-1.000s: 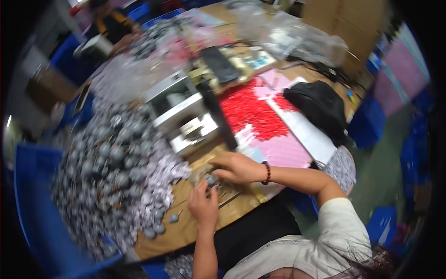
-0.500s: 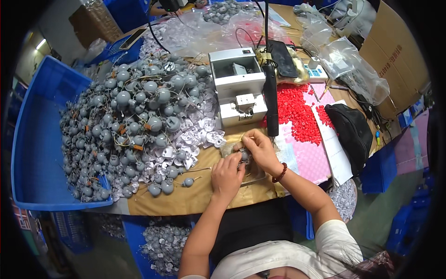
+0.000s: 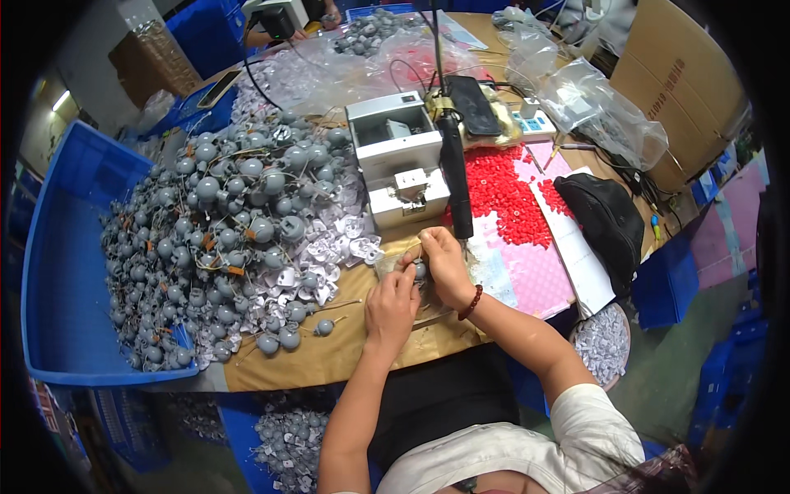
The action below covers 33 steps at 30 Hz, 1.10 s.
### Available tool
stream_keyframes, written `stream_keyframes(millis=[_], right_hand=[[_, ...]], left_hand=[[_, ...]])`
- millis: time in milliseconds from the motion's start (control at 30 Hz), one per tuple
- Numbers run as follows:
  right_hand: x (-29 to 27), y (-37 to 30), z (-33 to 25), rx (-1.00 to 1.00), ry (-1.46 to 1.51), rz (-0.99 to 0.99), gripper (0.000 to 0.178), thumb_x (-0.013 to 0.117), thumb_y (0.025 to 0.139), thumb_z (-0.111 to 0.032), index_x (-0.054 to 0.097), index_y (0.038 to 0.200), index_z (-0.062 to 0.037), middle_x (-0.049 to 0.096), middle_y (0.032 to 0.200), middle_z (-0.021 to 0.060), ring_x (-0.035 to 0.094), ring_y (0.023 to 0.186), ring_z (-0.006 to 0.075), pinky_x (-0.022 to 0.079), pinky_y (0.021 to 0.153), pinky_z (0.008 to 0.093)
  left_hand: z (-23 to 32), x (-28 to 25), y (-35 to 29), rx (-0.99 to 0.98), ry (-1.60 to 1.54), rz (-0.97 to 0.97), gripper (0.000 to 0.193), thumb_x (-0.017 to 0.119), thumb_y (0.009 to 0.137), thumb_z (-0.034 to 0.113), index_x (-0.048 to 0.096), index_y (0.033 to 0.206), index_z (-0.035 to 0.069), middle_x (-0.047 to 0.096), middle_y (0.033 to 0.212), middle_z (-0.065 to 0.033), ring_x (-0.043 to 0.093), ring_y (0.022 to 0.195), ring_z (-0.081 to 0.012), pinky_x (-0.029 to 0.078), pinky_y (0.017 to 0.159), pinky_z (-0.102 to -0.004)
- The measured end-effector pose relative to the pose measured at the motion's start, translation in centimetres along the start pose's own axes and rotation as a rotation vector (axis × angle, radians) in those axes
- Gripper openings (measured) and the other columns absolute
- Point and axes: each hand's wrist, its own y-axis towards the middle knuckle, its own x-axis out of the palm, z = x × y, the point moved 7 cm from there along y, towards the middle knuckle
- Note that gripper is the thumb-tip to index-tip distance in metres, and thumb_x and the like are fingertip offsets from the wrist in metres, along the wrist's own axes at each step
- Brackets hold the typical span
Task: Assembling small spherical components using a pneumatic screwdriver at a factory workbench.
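Apparently, left hand (image 3: 392,305) is pinching a grey ball (image 3: 420,270) at its fingertips, right hand (image 3: 448,269) hovering alongside, its hold unclear; ball likely light, hard, slick, wanting a grip round its sides.

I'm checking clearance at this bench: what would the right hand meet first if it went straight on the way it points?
The right hand would probably meet the lower front of the white machine, though depth is unclear from this view.
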Motion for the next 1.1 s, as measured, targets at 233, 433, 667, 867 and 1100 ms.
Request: stream_keyframes(millis=[233,433,667,867,1100], right_hand=[[0.0,-1.5,0.1,0.01,-0.061,-0.23,0.021,0.05,0.107,-0.022,0.049,0.115,-0.002,0.069,0.088,0.0138,0.069,0.08,0.0202,0.057,0.075,0.0335],[-1.6,-5.2,-8.7,-0.458,-1.029,-0.784,0.029,0.073,0.092,-0.019,0.066,0.115,-0.0042,0.069,0.102,0.0088,0.066,0.099,0.0227,0.054,0.085,0.0361],[-12.4,1.8,-10.9,-0.795,-1.801,-0.112,0.017,0.069,0.081,-0.009,0.069,0.098,-0.0087,0.063,0.092,0.0116,0.059,0.092,0.0318,0.049,0.081,0.0429],[-13.5,3.7,-8.5,-0.759,-1.888,-0.144,0.014,0.066,0.08,-0.007,0.069,0.094,-0.0087,0.062,0.088,0.0113,0.059,0.09,0.0305,0.049,0.079,0.0428],[-13.2,4.3,-8.5,-0.704,-1.813,-0.227,0.011,0.066,0.082,-0.005,0.068,0.093,-0.0038,0.063,0.089,0.0142,0.058,0.09,0.0333,0.049,0.082,0.0432]], left_hand=[[1.3,-2.6,-1.5,0.024,-0.035,-0.037,0.041,0.073,0.084,0.005,0.065,0.124,0.008,0.065,0.101,-0.0121,0.067,0.085,-0.0348,0.055,0.073,-0.0418],[-1.7,-13.0,-13.8,-0.065,0.095,-0.332,0.04,0.074,0.083,0.01,0.067,0.123,0.014,0.066,0.104,-0.0107,0.067,0.084,-0.0342,0.055,0.074,-0.0446],[-4.9,-18.3,-17.0,-0.394,0.199,-0.774,0.033,0.072,0.085,0.015,0.068,0.117,0.01,0.066,0.106,-0.011,0.064,0.099,-0.035,0.052,0.086,-0.0462],[-3.9,-6.2,0.9,0.155,0.32,-0.17,0.028,0.068,0.082,0.01,0.068,0.109,0.007,0.062,0.109,-0.009,0.057,0.106,-0.0303,0.048,0.088,-0.0438],[-5.9,0.2,5.0,0.404,0.548,-0.193,0.021,0.063,0.079,0.016,0.066,0.098,0.008,0.061,0.112,-0.0069,0.052,0.115,-0.0248,0.043,0.092,-0.0364]])
